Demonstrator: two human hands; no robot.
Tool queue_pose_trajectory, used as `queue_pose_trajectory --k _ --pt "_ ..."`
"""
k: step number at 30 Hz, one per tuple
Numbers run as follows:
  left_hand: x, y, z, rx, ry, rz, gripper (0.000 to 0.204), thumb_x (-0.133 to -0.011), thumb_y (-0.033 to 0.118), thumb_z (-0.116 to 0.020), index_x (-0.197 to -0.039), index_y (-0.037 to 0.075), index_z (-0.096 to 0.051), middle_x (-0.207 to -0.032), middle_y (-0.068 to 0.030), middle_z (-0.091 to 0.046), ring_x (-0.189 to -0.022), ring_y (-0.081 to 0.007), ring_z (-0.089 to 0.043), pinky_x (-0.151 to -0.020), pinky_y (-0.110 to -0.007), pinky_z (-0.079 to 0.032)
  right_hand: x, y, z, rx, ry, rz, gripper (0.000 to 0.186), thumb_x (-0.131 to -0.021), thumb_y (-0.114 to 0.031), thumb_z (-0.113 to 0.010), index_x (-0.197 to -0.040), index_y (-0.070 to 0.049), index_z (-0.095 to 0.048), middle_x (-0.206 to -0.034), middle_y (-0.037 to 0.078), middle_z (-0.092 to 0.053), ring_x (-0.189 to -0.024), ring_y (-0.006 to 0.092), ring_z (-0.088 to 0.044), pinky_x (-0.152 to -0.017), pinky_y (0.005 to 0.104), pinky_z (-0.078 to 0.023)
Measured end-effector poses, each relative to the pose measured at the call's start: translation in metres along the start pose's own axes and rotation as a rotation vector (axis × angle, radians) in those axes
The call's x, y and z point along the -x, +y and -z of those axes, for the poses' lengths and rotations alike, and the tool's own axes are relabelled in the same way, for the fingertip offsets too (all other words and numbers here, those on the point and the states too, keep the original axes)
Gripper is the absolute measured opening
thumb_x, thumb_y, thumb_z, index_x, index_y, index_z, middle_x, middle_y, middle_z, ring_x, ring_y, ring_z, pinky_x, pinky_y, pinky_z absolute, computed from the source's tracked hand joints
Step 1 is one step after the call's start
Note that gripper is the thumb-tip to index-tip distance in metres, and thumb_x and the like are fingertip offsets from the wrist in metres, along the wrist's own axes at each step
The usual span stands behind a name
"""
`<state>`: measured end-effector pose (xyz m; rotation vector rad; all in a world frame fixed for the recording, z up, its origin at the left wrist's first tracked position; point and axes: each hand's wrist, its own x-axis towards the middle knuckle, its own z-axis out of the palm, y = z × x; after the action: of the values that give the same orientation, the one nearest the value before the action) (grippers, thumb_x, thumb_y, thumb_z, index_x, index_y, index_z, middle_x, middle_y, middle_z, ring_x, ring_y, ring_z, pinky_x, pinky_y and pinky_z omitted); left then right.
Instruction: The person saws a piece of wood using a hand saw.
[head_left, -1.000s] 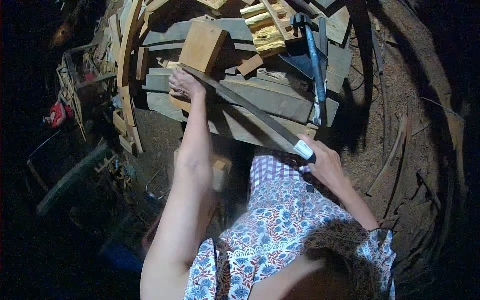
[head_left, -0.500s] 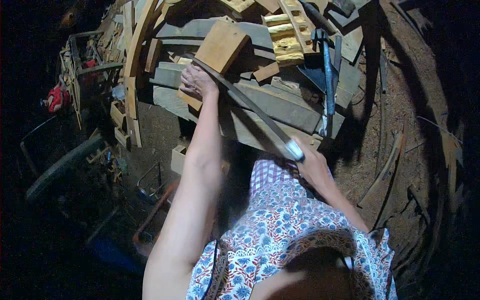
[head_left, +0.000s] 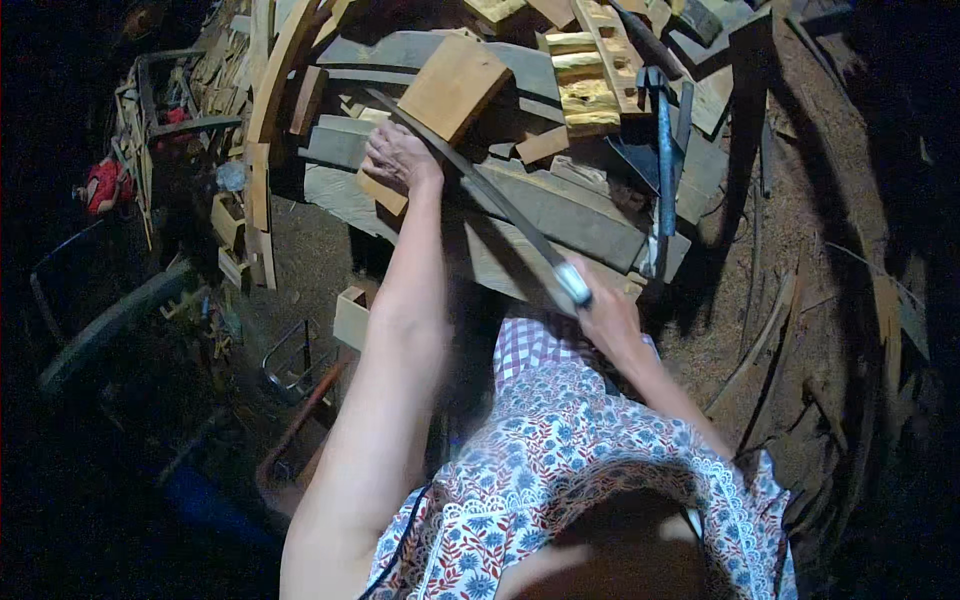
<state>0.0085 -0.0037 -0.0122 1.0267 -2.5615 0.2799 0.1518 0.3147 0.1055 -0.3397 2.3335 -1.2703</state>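
My right hand [head_left: 610,318] is closed round the pale handle of a long, narrow grey file [head_left: 497,203]. Its blade runs up and leftward across the workbench, against the near edge of a thick light-brown wooden block [head_left: 455,88]. My left hand [head_left: 403,158] is bent over wood just below the blade's far part, its fingers curled. Beneath that palm a brown wooden end [head_left: 382,192] sticks out; whether it belongs to the same block I cannot tell. The workbench [head_left: 560,215] is made of worn grey planks.
A blue-handled hammer [head_left: 665,150] lies at the bench's right side, by a notched wooden piece [head_left: 585,85]. A small offcut [head_left: 542,145] rests right of the block. Curved wood strips [head_left: 765,345] lie on the dirt floor at right. Left stands a wooden frame [head_left: 190,125].
The file has slid up and to the left along the block, with my right hand following. My left hand stays on the wood. The whole view has shifted slightly.
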Motion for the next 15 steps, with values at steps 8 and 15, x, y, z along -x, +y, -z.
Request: queue_pose_trajectory --k 8,15 --pt "-0.001 0.002 0.017 0.11 -0.08 -0.046 0.026 -0.089 0.023 -0.047 -0.111 0.014 -0.055 -0.105 -0.0064 -0.055 -0.108 -0.0235 -0.047 -0.092 -0.045 -0.029 -0.03 -0.023 0.004 -0.092 -0.023 -0.057 0.061 -0.072 0.001 -0.058 -0.129 -0.017 -0.044 -0.094 0.023 -0.06 -0.086 0.0413 -0.059 -0.075 0.0473 -0.048" --pt "-0.002 0.011 0.015 0.039 -0.177 -0.007 0.027 -0.09 0.027 -0.044 -0.111 0.015 -0.055 -0.105 -0.0059 -0.056 -0.104 -0.0234 -0.049 -0.087 -0.045 -0.032 -0.028 -0.024 -0.006 -0.067 -0.048 -0.091 0.059 -0.074 0.001 -0.057 -0.128 -0.017 -0.044 -0.099 0.021 -0.061 -0.09 0.0399 -0.06 -0.076 0.046 -0.048"
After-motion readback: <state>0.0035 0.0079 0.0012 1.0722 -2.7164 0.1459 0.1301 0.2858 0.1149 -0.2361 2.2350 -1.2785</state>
